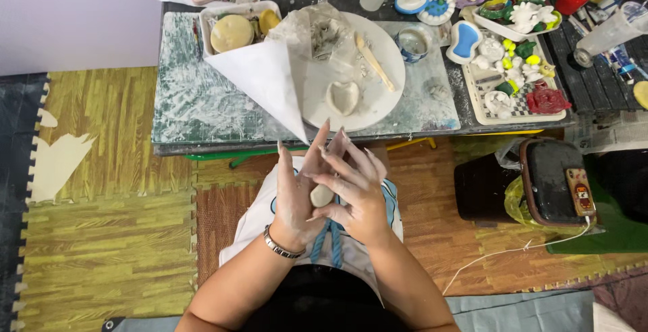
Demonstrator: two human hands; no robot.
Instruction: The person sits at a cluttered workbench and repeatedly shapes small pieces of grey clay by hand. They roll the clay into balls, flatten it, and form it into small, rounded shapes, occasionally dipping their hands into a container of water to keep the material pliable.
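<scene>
Pressing a small clay lump (321,195) between 2 palms, above the lap and just in front of the table (202,102). Left hand (295,194) cupping it from one side, fingers long and nearly straight, pointing up; right hand (356,194) lying across, fingers spread and curling over the lump. Looking soft, light and slightly tacky, judging by the white dusting on both hands. Likely denting under any pinch, so best cradling it in the palms rather than the fingertips. Sitting beyond on the round board (378,96): a heart-shaped clay dish (342,98) and a wooden tool (373,60).
</scene>
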